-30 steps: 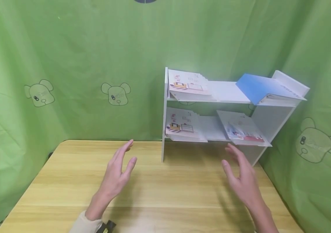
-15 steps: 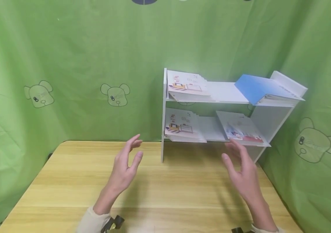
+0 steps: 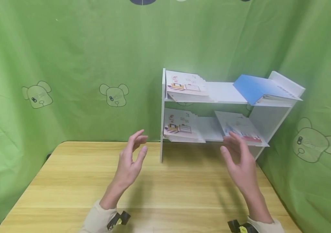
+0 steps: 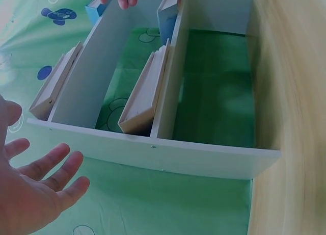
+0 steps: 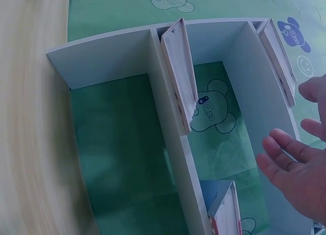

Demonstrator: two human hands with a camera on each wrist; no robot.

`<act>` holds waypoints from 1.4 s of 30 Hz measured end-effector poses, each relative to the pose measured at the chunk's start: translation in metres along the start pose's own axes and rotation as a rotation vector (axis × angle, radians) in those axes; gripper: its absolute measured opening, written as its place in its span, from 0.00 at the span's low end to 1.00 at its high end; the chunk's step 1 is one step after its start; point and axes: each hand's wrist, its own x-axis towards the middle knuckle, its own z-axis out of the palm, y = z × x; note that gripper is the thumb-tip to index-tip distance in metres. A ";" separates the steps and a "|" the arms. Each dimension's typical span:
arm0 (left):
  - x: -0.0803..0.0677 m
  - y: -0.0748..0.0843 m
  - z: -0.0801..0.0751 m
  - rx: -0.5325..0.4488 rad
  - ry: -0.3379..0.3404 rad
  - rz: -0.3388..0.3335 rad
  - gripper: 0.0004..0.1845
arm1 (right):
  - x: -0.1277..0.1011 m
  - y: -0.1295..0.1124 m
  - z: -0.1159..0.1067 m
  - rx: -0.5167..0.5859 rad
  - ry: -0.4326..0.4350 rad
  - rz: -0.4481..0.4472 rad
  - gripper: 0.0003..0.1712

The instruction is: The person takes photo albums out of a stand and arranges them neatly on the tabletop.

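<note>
item: white shelf unit (image 3: 222, 92), two-tiered, right of centre in the head view, standing on the worktop (image 3: 180, 194).

contents, lower tier: stack of booklets (image 3: 180, 124), at left, printed covers up; booklet (image 3: 238, 124) with red-and-blue print, at right, front edge past the board.

contents, upper tier: second stack (image 3: 186, 84), at left, front likewise overhanging; blue binder (image 3: 264, 89), at right, one corner jutting out past the board.

right hand (image 3: 241, 165): lower right of the frame, fingers loosely extended, thumb apart, nothing held; fingertips overlap the lower-right booklet in the head view, contact not shown.

left hand (image 3: 130, 163): lower centre-left, relaxed and holding nothing, palm turned inward, near the unit's left side panel (image 3: 162, 129).

wrists: dark strap with a small mount on each.

surround: green curtain (image 3: 81, 48) with bear-head outlines, behind and at both sides.

hazards, as judged: overhanging edges could catch a knuckle moving upward, tipping a booklet off; the fanned stacks might slide apart if only the top cover were pulled; a push on the side panel could shift the unit.
</note>
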 end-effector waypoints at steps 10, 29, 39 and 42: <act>0.009 0.007 0.007 -0.055 -0.001 -0.019 0.26 | 0.008 0.009 0.005 0.066 0.009 -0.003 0.32; 0.038 0.019 0.018 -0.124 -0.024 -0.056 0.25 | 0.033 0.004 0.011 0.140 0.020 -0.015 0.31; 0.053 0.022 0.027 -0.200 -0.036 -0.077 0.26 | 0.047 -0.003 0.014 0.144 0.013 0.006 0.30; 0.058 0.021 0.028 -0.218 -0.036 -0.078 0.27 | 0.051 -0.004 0.015 0.155 0.017 0.010 0.29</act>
